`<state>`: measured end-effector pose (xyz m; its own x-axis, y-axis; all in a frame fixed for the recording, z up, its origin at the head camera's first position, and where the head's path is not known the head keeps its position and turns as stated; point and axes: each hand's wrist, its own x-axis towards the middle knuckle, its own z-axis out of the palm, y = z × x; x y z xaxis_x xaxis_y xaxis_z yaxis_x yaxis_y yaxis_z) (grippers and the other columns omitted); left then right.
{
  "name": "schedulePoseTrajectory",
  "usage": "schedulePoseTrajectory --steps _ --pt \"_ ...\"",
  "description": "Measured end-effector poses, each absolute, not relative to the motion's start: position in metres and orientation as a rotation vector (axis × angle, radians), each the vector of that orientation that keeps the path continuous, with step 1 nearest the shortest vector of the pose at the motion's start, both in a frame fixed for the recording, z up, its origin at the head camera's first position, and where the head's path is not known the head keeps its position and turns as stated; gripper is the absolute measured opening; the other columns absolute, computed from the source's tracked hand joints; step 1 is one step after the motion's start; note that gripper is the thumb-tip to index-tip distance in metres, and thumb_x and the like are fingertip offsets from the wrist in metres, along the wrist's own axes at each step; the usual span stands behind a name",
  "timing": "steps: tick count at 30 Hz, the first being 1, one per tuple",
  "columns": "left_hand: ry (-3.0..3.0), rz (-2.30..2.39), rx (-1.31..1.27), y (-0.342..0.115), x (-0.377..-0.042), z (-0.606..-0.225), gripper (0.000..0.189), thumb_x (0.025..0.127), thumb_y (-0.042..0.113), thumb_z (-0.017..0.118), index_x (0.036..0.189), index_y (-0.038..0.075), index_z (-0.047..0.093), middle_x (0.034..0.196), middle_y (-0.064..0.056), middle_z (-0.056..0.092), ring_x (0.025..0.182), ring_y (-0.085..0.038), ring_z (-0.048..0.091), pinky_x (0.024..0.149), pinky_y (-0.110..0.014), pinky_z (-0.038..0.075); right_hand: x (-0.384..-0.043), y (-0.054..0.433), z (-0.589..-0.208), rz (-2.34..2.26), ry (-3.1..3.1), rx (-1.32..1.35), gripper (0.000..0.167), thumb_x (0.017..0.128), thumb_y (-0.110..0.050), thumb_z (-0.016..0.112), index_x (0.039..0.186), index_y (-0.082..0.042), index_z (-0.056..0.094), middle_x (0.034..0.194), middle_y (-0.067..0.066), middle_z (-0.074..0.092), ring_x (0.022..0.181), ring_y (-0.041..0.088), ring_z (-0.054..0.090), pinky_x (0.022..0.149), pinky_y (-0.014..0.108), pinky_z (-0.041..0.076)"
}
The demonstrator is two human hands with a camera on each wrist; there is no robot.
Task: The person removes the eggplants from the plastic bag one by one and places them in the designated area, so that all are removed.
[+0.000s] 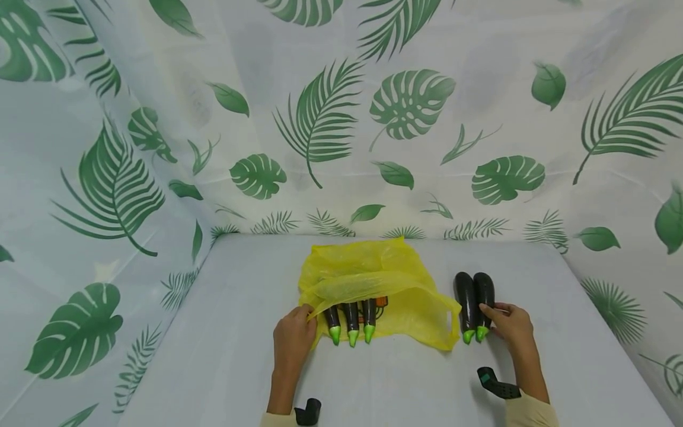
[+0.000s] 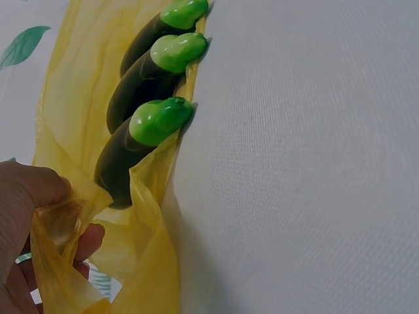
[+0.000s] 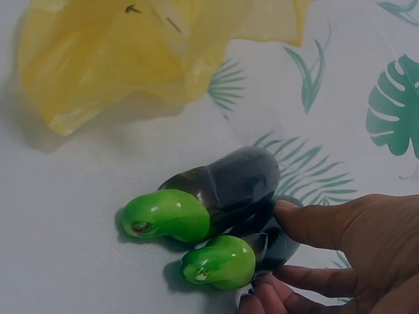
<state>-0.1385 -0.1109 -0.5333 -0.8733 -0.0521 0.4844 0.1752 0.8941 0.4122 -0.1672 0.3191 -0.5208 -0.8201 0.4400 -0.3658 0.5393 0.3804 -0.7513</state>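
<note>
And here, at lower right, the right hand (image 1: pixel 511 323) pinches one eggplant (image 1: pixel 485 287) of a near-vertical pair, green caps pointing down-frame, while at lower centre the left hand (image 1: pixel 293 335) pinches the yellow bag (image 1: pixel 363 256) (orange print (image 1: pixel 382 301), unreadable) around three more eggplants (image 1: pixel 351 314).

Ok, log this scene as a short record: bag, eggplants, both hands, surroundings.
Bag: yellow, on the white table
Bagged eggplants: three, green ends at the bag's mouth
Loose eggplants: two, side by side, right of the bag
Left grip: pinches the bag's edge
Right grip: holds the rightmost eggplant
Backdrop: white, green leaf prints
</note>
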Motion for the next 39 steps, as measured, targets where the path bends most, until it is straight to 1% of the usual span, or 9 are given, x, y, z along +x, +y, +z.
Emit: schedulePoseTrajectory --steps 8,15,18,23,28,29,30,34,39 --pt "-2.587 -0.632 -0.071 -0.109 -0.139 -0.534 0.006 0.081 0.008 0.07 0.087 0.008 0.071 0.075 -0.003 0.07 0.058 -0.014 0.06 0.052 -0.028 0.047 -0.168 0.319 -0.52 -1.453 2.522 0.903 0.073 0.092 -0.041 0.06 0.14 0.01 0.038 0.134 0.034 0.043 0.113 0.043 0.052 0.074 0.033 0.056" --pt "-2.587 -0.631 -0.072 -0.109 -0.141 -0.535 0.006 0.082 0.008 0.07 0.088 0.009 0.071 0.076 -0.003 0.07 0.059 -0.014 0.061 0.054 -0.028 0.048 -0.166 0.319 -0.52 -1.466 2.525 0.929 0.077 0.092 -0.044 0.06 0.142 0.009 0.037 0.137 0.035 0.043 0.115 0.044 0.053 0.065 0.028 0.056" --pt "-2.584 -0.626 -0.075 -0.109 -0.14 -0.535 0.005 0.082 0.009 0.071 0.087 0.009 0.071 0.075 -0.003 0.07 0.057 -0.014 0.06 0.053 -0.028 0.047 -0.165 0.319 -0.517 -1.477 2.526 0.954 0.077 0.092 -0.045 0.059 0.143 0.008 0.037 0.136 0.034 0.045 0.114 0.043 0.054 0.07 0.032 0.056" --pt "-2.576 -0.62 -0.08 -0.109 -0.14 -0.535 0.005 0.081 0.008 0.071 0.086 0.008 0.071 0.074 -0.003 0.069 0.055 -0.013 0.058 0.051 -0.027 0.046 -0.174 0.331 -0.53 -1.486 2.548 0.995 0.076 0.091 -0.048 0.061 0.143 0.004 0.04 0.133 0.029 0.047 0.102 0.035 0.058 0.059 0.025 0.053" --pt "-2.603 -0.634 -0.066 -0.108 -0.138 -0.536 0.005 0.082 0.008 0.07 0.087 0.008 0.071 0.072 -0.002 0.069 0.055 -0.01 0.055 0.052 -0.025 0.045 -0.181 0.347 -0.553 -1.465 2.63 0.988 0.082 0.086 -0.06 0.06 0.141 -0.002 0.045 0.13 0.024 0.051 0.093 0.026 0.058 0.05 0.021 0.048" --pt "-2.611 -0.637 -0.06 -0.108 -0.137 -0.536 0.005 0.082 0.008 0.07 0.087 0.009 0.071 0.073 -0.002 0.069 0.055 -0.01 0.055 0.052 -0.025 0.046 -0.18 0.346 -0.549 -1.48 2.644 0.988 0.082 0.085 -0.061 0.061 0.14 -0.002 0.047 0.129 0.025 0.051 0.092 0.026 0.057 0.054 0.023 0.05" --pt "-2.616 -0.639 -0.055 -0.108 -0.137 -0.536 0.005 0.082 0.008 0.07 0.087 0.009 0.071 0.073 -0.002 0.069 0.056 -0.01 0.056 0.052 -0.025 0.046 -0.178 0.343 -0.545 -1.472 2.669 1.001 0.081 0.084 -0.062 0.061 0.138 -0.003 0.049 0.126 0.023 0.053 0.09 0.025 0.057 0.051 0.024 0.05" --pt "-2.618 -0.641 -0.047 -0.107 -0.136 -0.534 0.006 0.082 0.008 0.07 0.088 0.008 0.072 0.075 -0.003 0.07 0.058 -0.013 0.059 0.054 -0.027 0.048 -0.166 0.319 -0.501 -1.54 2.703 1.004 0.065 0.091 -0.049 0.06 0.136 -0.003 0.051 0.126 0.022 0.054 0.1 0.029 0.057 0.058 0.023 0.052" --pt "-2.603 -0.634 -0.051 -0.108 -0.138 -0.533 0.007 0.082 0.008 0.07 0.088 0.008 0.072 0.076 -0.004 0.071 0.059 -0.016 0.061 0.055 -0.029 0.049 -0.157 0.293 -0.46 -1.598 2.799 0.911 0.057 0.095 -0.044 0.056 0.137 -0.006 0.053 0.128 0.016 0.057 0.092 0.009 0.054 0.06 0.006 0.043"
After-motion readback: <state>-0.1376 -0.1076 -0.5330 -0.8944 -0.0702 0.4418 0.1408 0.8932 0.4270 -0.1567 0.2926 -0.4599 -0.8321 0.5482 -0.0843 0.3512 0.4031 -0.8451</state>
